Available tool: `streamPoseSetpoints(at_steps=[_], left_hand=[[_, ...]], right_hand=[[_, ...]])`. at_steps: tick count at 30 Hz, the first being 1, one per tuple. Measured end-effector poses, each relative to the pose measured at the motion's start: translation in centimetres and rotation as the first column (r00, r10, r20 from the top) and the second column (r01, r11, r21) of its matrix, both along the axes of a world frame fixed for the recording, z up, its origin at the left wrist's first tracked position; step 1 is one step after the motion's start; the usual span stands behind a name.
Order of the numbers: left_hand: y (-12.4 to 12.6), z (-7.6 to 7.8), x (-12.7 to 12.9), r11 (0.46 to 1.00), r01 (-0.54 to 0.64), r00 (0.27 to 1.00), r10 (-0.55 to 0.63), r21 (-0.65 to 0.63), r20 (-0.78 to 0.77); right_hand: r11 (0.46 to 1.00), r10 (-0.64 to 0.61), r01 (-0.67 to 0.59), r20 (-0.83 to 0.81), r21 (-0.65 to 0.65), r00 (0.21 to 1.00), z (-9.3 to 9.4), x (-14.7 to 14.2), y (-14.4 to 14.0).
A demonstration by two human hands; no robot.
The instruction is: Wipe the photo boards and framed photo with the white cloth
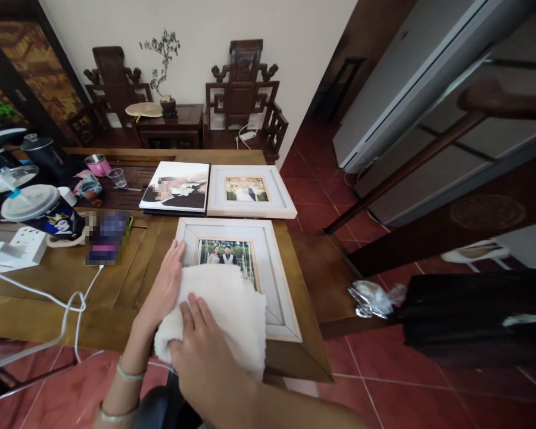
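A picture frame (274, 286) with a pale wood border and a photo of two people lies flat on the wooden table. My left hand (165, 283) grips its left edge, fingers along the border. Over the lower part of the frame spreads a fluffy white cloth (236, 304), hiding part of the photo and the near left corner. My right hand (201, 342) is closed on the cloth, pressing it down against the frame. Just behind lie a second light wood frame (283, 190) and a square photo album (178, 202) with a pictured cover.
Left on the table (147, 250) are a phone (110, 235) on a white charging cable (67, 313), a dark cup with a lid (53, 217), a pink mug (97, 165) and a clear cup (117, 177). A wooden chair (308, 250) stands by the table's right edge.
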State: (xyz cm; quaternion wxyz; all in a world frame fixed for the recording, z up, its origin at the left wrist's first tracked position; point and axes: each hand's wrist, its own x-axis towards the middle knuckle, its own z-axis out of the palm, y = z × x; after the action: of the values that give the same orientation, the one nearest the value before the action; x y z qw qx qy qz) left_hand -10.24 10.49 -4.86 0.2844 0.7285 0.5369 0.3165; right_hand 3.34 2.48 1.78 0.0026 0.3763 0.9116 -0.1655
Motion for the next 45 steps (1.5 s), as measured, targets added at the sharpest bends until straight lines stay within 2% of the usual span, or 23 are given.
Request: streamPoseSetpoints(at_steps=[2,5,8,11,14,18,21,25,29,33,39,42,45], left_hand=[[0.2,-0.1,0.1,0.997,0.046,0.995,-0.040,0.064,-0.086],[0.4,-0.4,0.2,0.990,0.076,0.983,-0.055,0.117,-0.178],[0.4,-0.4,0.3,0.988,0.081,0.979,-0.055,0.128,-0.198],[0.3,-0.3,0.5,0.989,0.090,0.978,-0.065,0.117,-0.198],[0.2,-0.3,0.6,0.990,0.089,0.983,-0.069,0.113,-0.172],[0.3,-0.4,0.3,0.990,0.057,0.994,-0.045,0.128,-0.095],[0.4,-0.4,0.2,0.990,0.034,0.998,-0.026,0.139,-0.059],[0.4,-0.2,0.2,0.986,0.078,0.992,-0.062,0.148,-0.107],[0.4,-0.1,0.2,0.980,0.125,0.978,-0.096,0.154,-0.183],[0.5,-0.2,0.1,0.978,0.144,0.968,-0.107,0.154,-0.227],[0.5,-0.3,0.1,0.975,0.142,0.972,-0.105,0.172,-0.212],[0.5,-0.3,0.2,0.974,0.137,0.976,-0.102,0.180,-0.191],[0.6,-0.5,0.1,0.973,0.137,0.979,-0.104,0.186,-0.176]], right_hand=[[0.998,-0.024,0.024,0.012,-0.049,1.000,0.0,0.7,-0.2],[0.992,-0.060,0.066,0.057,-0.110,0.997,0.1,3.4,-0.4],[0.981,-0.123,0.140,0.129,-0.135,0.984,0.3,6.6,-0.7],[0.981,-0.138,0.158,0.167,-0.113,0.976,0.5,8.1,-0.9],[0.991,-0.086,0.098,0.136,-0.089,0.987,0.3,7.2,-0.5],[0.998,0.057,-0.058,-0.050,-0.030,0.997,-0.4,4.2,0.8],[0.996,0.085,-0.083,-0.127,0.020,0.988,-0.9,3.9,1.3],[0.999,-0.001,0.005,-0.109,0.042,0.994,-1.0,7.5,0.2],[0.976,-0.196,0.196,-0.004,0.092,0.981,-0.5,12.2,-0.6],[0.934,-0.308,0.298,0.021,0.198,0.951,-0.1,14.3,2.2],[0.855,-0.359,0.383,-0.135,0.350,0.924,-1.4,13.3,9.7],[0.878,-0.327,0.328,-0.064,0.348,0.943,-2.5,11.8,11.2],[0.907,-0.320,0.281,0.080,0.313,0.944,-2.8,10.5,10.0]])
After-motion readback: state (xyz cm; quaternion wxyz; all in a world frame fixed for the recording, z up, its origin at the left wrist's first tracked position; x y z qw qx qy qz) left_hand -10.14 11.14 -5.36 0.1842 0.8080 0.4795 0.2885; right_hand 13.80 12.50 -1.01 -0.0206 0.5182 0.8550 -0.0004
